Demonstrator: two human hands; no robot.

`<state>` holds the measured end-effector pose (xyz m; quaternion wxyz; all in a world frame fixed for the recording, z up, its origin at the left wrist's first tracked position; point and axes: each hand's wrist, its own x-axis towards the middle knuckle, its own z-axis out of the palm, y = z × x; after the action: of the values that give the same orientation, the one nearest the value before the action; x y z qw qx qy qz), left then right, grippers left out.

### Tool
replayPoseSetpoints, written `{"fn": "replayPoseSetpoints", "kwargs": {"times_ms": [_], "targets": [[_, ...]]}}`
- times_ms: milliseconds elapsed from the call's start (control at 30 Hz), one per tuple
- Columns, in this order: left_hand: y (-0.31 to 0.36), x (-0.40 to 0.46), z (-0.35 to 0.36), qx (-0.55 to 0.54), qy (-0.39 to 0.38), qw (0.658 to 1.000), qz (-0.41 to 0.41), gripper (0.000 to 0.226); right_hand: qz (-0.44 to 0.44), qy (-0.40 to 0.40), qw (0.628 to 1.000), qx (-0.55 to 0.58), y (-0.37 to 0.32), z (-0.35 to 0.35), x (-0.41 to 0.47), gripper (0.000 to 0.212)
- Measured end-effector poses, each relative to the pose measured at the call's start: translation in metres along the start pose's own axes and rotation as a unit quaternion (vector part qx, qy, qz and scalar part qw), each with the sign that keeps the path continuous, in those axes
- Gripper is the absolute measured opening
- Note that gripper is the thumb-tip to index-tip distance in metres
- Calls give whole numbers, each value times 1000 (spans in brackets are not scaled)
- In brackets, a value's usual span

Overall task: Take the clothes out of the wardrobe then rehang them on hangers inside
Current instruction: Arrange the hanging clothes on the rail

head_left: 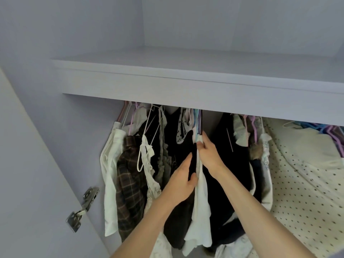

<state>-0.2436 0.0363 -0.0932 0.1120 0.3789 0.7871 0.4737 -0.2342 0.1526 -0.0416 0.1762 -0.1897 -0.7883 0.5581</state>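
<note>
Open wardrobe door at far left, with a metal hinge on its inner edge. Above everything, a pale shelf running the full width, clothes hanging beneath it.

Left of the white top: a white garment hanging nearest the door, then a brown plaid shirt, then a cream lace piece with loose straps, on white and pink hangers. Closer in, a black garment, hanging just left of the white top.

Left hand reaching up from below, fingers mostly straight and laid flat against the black garment, thumb pressing toward the white top; grip relaxed, not curled round anything.

White top at centre, hanging in a long narrow strip down between the two hands, bunched at its upper end under a cluster of coloured hangers.

Right hand just right of the white top, fingers and thumb pinching the top's upper end just below the hangers; grip closed on that cloth.

Right of the white top: a dark coat, then a small fur trim and pale frilled pieces, and farthest right a cream spotted garment under more purple and blue hangers.
</note>
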Motion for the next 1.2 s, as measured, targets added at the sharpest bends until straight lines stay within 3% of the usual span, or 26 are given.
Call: {"fn": "replayPoseSetpoints", "kwargs": {"times_ms": [200,467,667,767,833,900,967,1067,1133,1200], "targets": [[18,6,26,10,41,999,11,62,72,50,986,140,5,-20,-3,44],[25,7,31,13,39,999,8,61,72,55,979,180,8,-26,-12,45],[14,10,32,-16,7,1000,-8,62,64,46,984,161,6,-25,-14,47],[8,5,21,5,-5,1000,7,58,35,58,998,19,4,-22,-12,50],[9,-3,6,38,36,998,33,48,-46,92,978,-183,1,-20,-11,50],[9,-16,-15,66,132,986,73,36,-161,93,944,-271,-8,-8,-11,48],[2,-27,-37,98,239,960,106,35,-214,41,945,-245,-19,15,-13,48],[-21,-35,-67,177,358,912,94,43,-170,-54,972,-154,-27,56,-7,52],[-39,-38,-84,226,392,891,45,48,-111,-73,986,-99,-33,85,11,57],[-55,-37,-94,240,383,892,-22,58,-64,-54,996,-25,-42,111,35,60]]}}
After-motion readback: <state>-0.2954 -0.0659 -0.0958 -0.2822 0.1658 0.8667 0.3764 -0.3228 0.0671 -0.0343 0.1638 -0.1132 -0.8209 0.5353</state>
